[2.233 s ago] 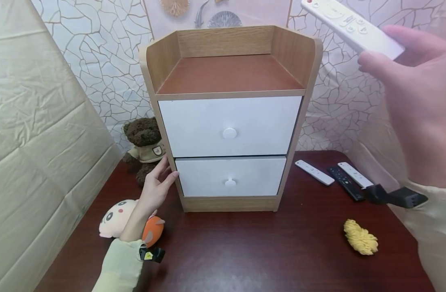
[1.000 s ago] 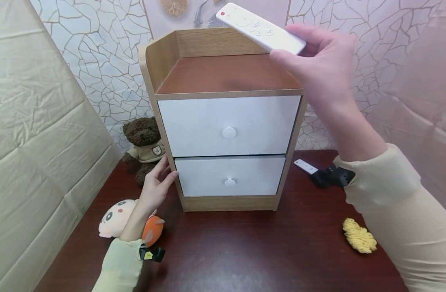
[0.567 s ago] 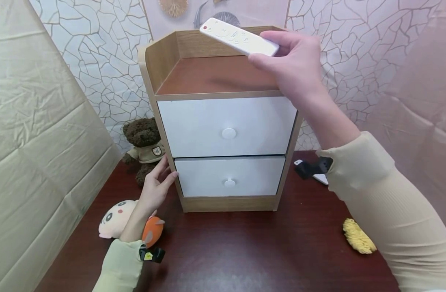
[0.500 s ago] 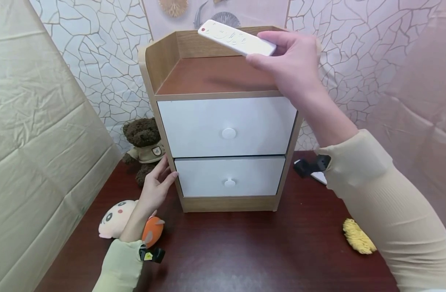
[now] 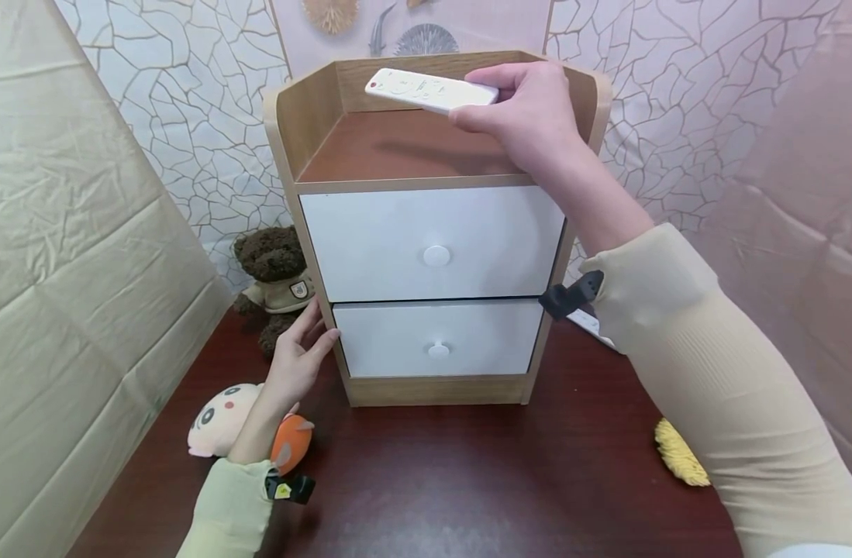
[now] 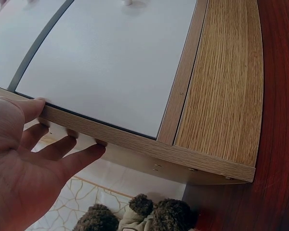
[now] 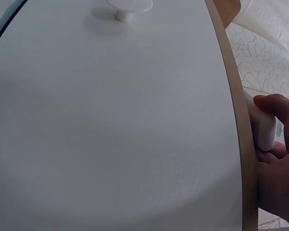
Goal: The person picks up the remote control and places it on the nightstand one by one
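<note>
A white remote control (image 5: 426,89) with a red button lies near level over the brown top shelf (image 5: 342,151) of a small wooden drawer cabinet (image 5: 436,391). My right hand (image 5: 537,116) pinches its near end between thumb and fingers, and a shadow falls on the shelf below. Both white drawers, the upper (image 5: 370,240) and the lower (image 5: 384,341), are closed, each with a round knob. At the cabinet's left edge, my left hand (image 5: 296,368) grips low down. In the left wrist view, its thumb presses the front edge and its fingertips (image 6: 100,144) touch the side panel.
A brown teddy bear (image 5: 272,260) sits behind the left hand. Under the left forearm lies a pink and orange plush toy (image 5: 289,442). Another white remote (image 5: 593,329) and a yellow yarn bundle (image 5: 677,457) are partly covered by the right sleeve.
The right hand has carried the white remote leftward from the far right to over the shelf, then lowered it and turned it flatter. The left hand stays at the cabinet's edge.
</note>
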A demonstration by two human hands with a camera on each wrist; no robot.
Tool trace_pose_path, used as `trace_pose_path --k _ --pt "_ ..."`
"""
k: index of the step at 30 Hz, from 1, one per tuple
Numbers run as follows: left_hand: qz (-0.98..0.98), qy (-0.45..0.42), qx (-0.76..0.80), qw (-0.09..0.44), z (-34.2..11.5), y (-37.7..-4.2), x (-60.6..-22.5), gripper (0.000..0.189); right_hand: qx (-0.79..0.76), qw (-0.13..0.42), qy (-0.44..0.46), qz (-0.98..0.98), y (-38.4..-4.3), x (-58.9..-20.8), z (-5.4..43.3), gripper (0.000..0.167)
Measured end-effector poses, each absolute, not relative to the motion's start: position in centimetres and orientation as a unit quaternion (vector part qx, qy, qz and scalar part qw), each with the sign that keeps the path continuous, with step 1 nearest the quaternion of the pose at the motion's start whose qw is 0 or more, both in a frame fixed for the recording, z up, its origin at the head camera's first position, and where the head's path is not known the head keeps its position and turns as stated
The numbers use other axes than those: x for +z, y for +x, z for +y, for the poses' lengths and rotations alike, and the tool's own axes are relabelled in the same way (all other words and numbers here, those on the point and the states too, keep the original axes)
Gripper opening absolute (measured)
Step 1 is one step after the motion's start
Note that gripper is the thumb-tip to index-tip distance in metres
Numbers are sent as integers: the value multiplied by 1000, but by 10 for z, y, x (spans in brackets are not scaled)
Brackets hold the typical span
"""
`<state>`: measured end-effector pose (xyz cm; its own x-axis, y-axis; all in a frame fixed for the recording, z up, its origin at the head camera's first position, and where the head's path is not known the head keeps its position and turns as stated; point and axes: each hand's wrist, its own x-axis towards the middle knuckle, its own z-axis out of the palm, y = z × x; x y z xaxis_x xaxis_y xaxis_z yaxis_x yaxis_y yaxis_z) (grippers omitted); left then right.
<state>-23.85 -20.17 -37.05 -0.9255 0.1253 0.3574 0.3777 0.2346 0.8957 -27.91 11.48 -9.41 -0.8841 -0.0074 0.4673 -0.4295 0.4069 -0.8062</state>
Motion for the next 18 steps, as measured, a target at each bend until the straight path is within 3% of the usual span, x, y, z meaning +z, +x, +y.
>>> trace_pose_path --k 18 --pt "-782 -164 -592 108 -203 -239 -371 68 458 169 135 -862 -299 -90 105 48"
